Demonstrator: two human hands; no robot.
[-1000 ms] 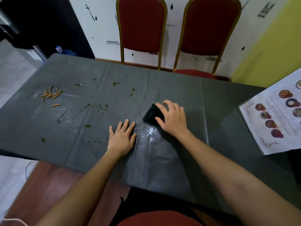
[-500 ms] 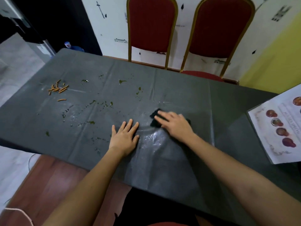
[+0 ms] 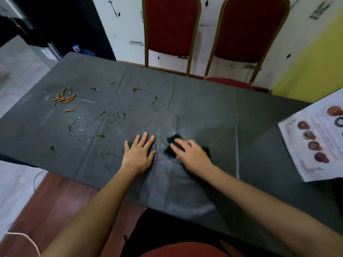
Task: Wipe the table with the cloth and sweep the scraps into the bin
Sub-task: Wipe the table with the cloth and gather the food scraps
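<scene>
A dark cloth [image 3: 171, 145] lies on the grey-covered table [image 3: 204, 101], mostly under my right hand [image 3: 192, 155], which presses on it with flat fingers. Just to its left, my left hand [image 3: 139, 154] rests flat on the table with fingers spread. Orange scraps [image 3: 64, 98] lie in a small heap at the far left. Green bits and wet spots [image 3: 115, 115] are scattered between that heap and my hands. A wet sheen marks the table in front of me. No bin is in view.
Two red chairs with gold frames [image 3: 171, 30] stand behind the table's far edge. A printed sheet with food pictures [image 3: 313, 143] lies at the right end. A blue object [image 3: 83, 51] sits on the floor past the far left corner.
My right hand has slid the cloth toward me and a little left, closer to my left hand. The left hand stays flat in place.
</scene>
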